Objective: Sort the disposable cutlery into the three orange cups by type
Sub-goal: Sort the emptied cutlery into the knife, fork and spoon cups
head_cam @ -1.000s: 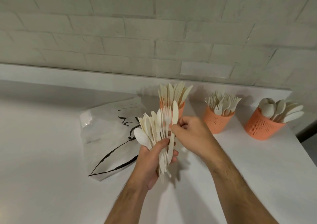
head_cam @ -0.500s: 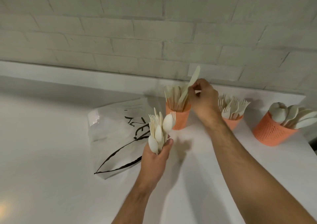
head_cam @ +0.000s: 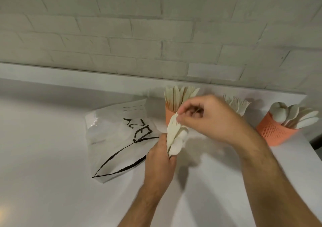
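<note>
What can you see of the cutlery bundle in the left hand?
The bundle is a fan of cream disposable pieces, matte, plastic or wood-like. Spoon bowls show at its lower right; the rest is blurred. It stands roughly upright above the counter. The left hand grips its base; the right hand pinches a piece at its top.

White table [head_cam: 52, 157] (bag [head_cam: 118, 139], orange cups [head_cam: 275, 134])

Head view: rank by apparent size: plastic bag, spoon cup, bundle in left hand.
1. Plastic bag, clearly largest.
2. Spoon cup.
3. Cutlery bundle in the left hand, partly covered by the right hand. It looks similar in extent to the cup and sits nearer the camera, so 2 versus 3 is unsure.
</note>
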Tool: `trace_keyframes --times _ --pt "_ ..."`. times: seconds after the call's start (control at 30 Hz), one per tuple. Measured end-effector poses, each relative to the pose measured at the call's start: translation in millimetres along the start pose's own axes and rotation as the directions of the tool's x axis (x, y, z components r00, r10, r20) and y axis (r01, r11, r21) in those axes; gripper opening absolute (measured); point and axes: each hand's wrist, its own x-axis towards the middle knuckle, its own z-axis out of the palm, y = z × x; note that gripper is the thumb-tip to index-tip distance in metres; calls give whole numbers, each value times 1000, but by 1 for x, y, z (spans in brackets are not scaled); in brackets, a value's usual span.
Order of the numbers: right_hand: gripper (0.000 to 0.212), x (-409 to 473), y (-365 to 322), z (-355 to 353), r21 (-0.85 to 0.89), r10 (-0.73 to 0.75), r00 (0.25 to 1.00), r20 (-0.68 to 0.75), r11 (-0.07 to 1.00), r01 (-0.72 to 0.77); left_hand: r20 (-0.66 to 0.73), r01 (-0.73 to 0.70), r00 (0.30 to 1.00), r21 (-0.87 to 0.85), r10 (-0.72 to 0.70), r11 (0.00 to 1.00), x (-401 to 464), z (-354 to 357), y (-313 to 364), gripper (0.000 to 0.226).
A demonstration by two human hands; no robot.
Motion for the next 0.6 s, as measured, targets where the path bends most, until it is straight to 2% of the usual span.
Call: trace_keyframes --times 0.13,0.23,0.37,0.5,0.6 --pt "13 -15 0 19 -71 126 991 -53 989 -130 -31 55 998 218 -49 974 3 0 12 49" --pt "14 -17 3 32 -33 157 982 -105 986 -161 -30 67 998 314 -61 947 3 2 13 54" --pt "19 -11 9 36 -2 193 967 -163 981 -196 -23 9 1000 410 0 912 3 7 12 61" --pt "18 -7 14 31 112 243 964 -106 966 -231 38 20 999 359 -36 933 1 7 15 58" --pt "8 -5 18 18 199 254 951 -178 955 -218 46 22 998 267 -35 963 -1 7 11 53"
